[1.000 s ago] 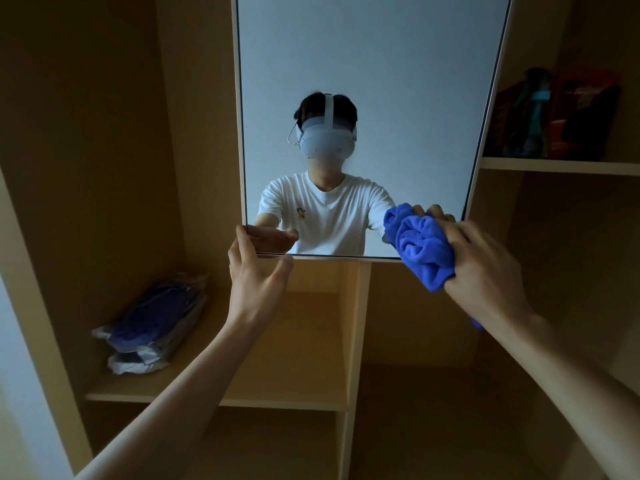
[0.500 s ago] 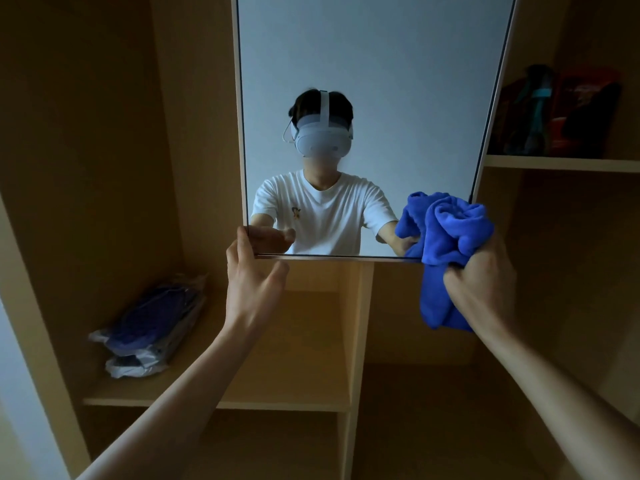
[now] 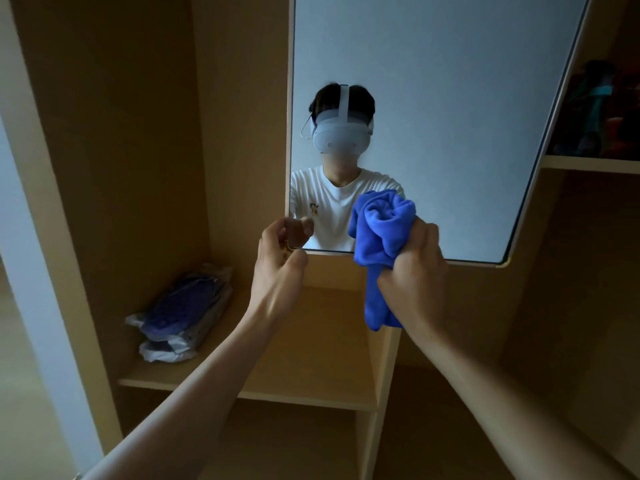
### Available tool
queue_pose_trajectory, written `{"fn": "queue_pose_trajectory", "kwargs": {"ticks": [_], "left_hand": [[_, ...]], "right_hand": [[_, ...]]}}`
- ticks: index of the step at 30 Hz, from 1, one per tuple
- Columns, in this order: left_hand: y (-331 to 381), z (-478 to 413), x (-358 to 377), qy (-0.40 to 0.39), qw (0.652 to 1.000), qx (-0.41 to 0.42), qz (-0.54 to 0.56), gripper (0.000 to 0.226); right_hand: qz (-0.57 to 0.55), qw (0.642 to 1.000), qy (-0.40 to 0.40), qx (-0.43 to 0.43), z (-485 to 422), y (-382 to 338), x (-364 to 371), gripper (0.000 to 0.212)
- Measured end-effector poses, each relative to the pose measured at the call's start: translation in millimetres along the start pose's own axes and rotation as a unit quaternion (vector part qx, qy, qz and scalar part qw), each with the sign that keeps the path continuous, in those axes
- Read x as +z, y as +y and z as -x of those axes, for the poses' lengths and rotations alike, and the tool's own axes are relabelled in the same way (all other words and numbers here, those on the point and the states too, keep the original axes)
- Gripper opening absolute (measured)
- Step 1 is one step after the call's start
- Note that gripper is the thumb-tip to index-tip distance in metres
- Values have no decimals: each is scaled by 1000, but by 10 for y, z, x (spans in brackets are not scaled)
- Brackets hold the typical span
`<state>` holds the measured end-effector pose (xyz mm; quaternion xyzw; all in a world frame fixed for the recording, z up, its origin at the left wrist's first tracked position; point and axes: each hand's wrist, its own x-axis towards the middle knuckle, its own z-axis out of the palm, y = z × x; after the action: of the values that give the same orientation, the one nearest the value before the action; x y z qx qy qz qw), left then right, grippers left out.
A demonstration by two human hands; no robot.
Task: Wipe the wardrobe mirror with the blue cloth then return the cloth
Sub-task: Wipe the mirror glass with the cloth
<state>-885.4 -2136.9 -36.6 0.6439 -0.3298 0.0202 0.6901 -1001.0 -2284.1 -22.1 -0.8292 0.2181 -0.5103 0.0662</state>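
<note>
Right hand (image 3: 412, 271) fingers clamped around the bunched blue microfibre cloth (image 3: 381, 233), its tail hanging down, wad against the lower edge of the tall frameless wardrobe mirror (image 3: 433, 98). Left hand (image 3: 277, 265) pinches the mirror's bottom-left corner. Unwiped glass lies up and right, nearer the right hand.

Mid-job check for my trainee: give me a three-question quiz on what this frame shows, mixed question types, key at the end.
1. True or false: the right hand grips the bunched blue cloth.
2. The left hand holds the mirror at which corner? A) lower left B) upper right C) lower right
3. Fill in: the plastic-wrapped bundle lies on the ____ of the left compartment.

Key: 1 true; 2 A; 3 shelf.
</note>
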Motion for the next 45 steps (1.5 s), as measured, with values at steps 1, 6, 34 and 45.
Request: {"fn": "queue_pose_trajectory", "kwargs": {"ticks": [1,6,34,45], "left_hand": [[3,-18,-6,2,1000,-6,16,54],[-13,-64,-35,15,997,-9,74,56],[363,-498,-247,-58,990,-1,129,60],[2075,-1535,-183,-35,996,44,66,49]], "right_hand": [[1,1000,0,-7,8,-92,46,52],[82,993,13,-87,47,-354,265,52],[-272,952,-122,-73,-445,-709,195,29],[-252,957,-137,-41,-1966,-1125,-954,40]]}}
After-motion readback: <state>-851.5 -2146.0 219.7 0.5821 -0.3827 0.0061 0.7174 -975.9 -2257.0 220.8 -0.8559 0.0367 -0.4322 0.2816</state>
